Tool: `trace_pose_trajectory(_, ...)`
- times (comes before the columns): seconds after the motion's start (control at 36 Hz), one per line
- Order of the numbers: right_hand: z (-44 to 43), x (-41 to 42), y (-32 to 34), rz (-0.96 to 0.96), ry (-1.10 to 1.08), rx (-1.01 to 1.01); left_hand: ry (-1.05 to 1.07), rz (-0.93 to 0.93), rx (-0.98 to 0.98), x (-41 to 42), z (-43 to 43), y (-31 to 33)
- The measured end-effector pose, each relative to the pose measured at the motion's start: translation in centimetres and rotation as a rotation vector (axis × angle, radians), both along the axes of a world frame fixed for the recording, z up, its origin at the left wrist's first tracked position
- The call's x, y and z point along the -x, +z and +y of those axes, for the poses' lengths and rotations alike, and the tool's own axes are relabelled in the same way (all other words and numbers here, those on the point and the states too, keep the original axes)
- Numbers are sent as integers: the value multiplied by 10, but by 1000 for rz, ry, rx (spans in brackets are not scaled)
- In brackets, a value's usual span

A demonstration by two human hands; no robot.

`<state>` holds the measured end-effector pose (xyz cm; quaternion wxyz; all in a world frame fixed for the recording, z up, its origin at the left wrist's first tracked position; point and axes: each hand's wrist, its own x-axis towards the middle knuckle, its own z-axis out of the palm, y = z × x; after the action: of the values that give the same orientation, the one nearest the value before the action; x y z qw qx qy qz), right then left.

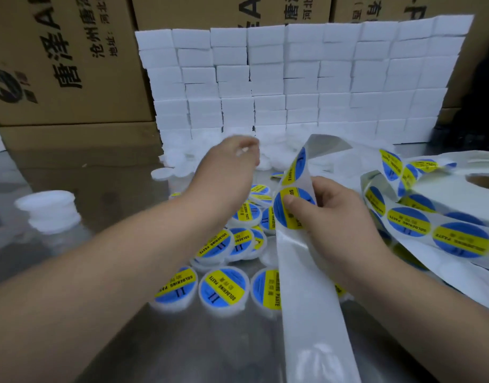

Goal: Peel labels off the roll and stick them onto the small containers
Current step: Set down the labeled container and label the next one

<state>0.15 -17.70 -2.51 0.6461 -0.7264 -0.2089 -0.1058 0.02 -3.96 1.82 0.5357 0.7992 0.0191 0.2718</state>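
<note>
— Where are your hands?
— Apart. My right hand (329, 214) pinches the strip (312, 313). The thumb is pressed flat on a label (287, 219) that sits on it, and the fingers are curled round behind. My left hand (232, 158) is stretched out to the left of the strip and beyond it, over the plain pots (180, 161).
— Has the left got one?
— I cannot tell. The hand is blurred. Something white shows at the fingertips, but I can't make out whether I grip it or only touch it.
— And the strip itself?
— It stands nearly upright in my grip. Below my thumb it is bare backing running down towards me. Above my thumb it carries a second label (294, 167) and then bends over to the right.
— The roll?
— The roll (442, 186) lies flat on the table (127, 341), right of the strip. Its loops (409, 225) of blue-and-yellow labels trail between it and my right hand.
— Finished ones?
— The labelled pots (224, 288) lie in a heap just left of the strip, faces up, and some run behind it.
— Anything else?
— Far left of the strip there is a small white stack (48, 210). Beyond the strip is a wall of white boxes (293, 78), with brown cartons (72, 59) behind that.
</note>
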Motion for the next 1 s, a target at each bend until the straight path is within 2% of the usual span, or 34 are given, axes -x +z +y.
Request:
trace_pose_trajectory(0.14,-1,2,2,30,21,-74,68,-79,-460,43,-8,-31)
trace_pose_trajectory(0.19,1,3,3,38,58,-76,103,-97,-554,44,-11,-37)
trace_pose_trajectory(0.31,1,6,5,54,147,-151,133,-202,-593,43,-11,-40)
trace_pose_trajectory(0.39,0,10,8,97,353,-227,160,-218,-619,42,-6,-39)
trace_pose_trajectory(0.47,1,10,4,81,491,-132,194,-168,-583,41,1,-39)
trace_pose_trajectory(0.58,2,13,1,-10,467,20,185,-158,-587,43,8,-41)
trace_pose_trajectory(0.81,0,12,2,-104,280,154,148,-190,-639,45,12,-45)
trace_pose_trajectory(1.0,1,14,5,-94,252,109,88,-159,-645,49,11,-43)
